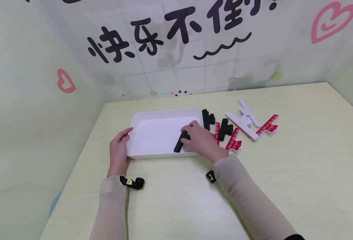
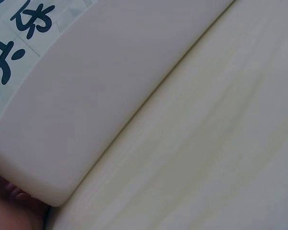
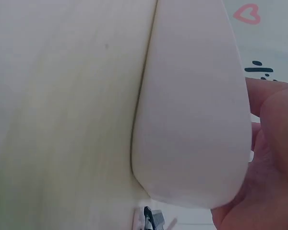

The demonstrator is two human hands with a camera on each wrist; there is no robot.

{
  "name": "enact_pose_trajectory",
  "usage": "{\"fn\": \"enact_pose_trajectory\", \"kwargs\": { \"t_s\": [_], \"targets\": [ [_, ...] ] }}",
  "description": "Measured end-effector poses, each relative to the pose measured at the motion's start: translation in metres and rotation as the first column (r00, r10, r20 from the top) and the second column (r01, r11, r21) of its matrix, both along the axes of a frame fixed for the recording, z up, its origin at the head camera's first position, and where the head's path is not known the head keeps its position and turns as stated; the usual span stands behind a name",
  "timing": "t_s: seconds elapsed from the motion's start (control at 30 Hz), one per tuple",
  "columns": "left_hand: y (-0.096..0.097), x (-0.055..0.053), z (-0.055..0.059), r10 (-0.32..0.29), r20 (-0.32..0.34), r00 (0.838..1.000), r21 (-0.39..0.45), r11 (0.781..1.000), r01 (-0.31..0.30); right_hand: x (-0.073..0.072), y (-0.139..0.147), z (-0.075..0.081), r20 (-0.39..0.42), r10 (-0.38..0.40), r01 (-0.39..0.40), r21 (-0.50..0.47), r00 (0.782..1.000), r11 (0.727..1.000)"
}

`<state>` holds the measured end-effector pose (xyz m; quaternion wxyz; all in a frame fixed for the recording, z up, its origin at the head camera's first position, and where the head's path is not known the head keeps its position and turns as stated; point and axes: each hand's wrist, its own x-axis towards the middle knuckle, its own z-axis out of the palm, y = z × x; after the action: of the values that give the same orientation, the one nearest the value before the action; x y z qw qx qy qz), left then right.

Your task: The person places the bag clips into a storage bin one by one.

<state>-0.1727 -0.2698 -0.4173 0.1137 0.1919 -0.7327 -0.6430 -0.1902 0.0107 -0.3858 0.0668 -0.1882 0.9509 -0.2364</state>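
A shallow white tray [image 1: 155, 133] rests on the table. At its left end my left hand [image 1: 119, 151] grips the wall, with the thumb side at the rim. The left wrist view shows that hand's fingers [image 2: 14, 194] partly hidden by the tray corner. My right hand [image 1: 201, 138] reaches over the tray's right end and pinches a black clip [image 1: 180, 142], which slants inside the tray. The fingers cover part of this clip. In the right wrist view, the tray's outer wall [image 3: 192, 110] hides the clip and part of the right hand [image 3: 278, 143].
Right of the tray lie two black clips [image 1: 223, 129], several red-and-white clips with ruler marks [image 1: 232, 140], and two white clips [image 1: 242, 125]. A patterned wall [image 1: 188, 76] stands behind the pale wooden table [image 1: 170, 200]. Another wall rises along the left.
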Motion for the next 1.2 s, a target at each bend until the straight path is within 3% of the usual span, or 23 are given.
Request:
{"fn": "enact_pose_trajectory", "kwargs": {
  "t_s": [0.47, 0.63, 0.83, 1.2],
  "targets": [
    [-0.001, 0.001, -0.001, -0.007, 0.009, 1.0, 0.0, 1.0, 0.007, -0.011, 0.017, 0.003, 0.018, 0.029, -0.023, -0.239, 0.999, 0.971],
    [-0.001, 0.001, -0.001, -0.014, 0.005, 1.0, 0.013, 1.0, 0.014, -0.014, 0.03, 0.007, -0.009, -0.037, 0.033, -0.289, 0.999, 0.957],
    [0.0, -0.001, -0.001, -0.011, -0.004, 1.0, 0.016, 1.0, 0.011, -0.02, 0.052, 0.007, 0.035, -0.131, 0.136, -0.324, 0.991, 0.936],
    [0.0, 0.001, 0.001, -0.007, 0.009, 1.0, 0.009, 1.0, 0.007, -0.03, 0.1, 0.003, 0.063, -0.258, 0.265, -0.287, 0.964, 0.921]
  ]
}}
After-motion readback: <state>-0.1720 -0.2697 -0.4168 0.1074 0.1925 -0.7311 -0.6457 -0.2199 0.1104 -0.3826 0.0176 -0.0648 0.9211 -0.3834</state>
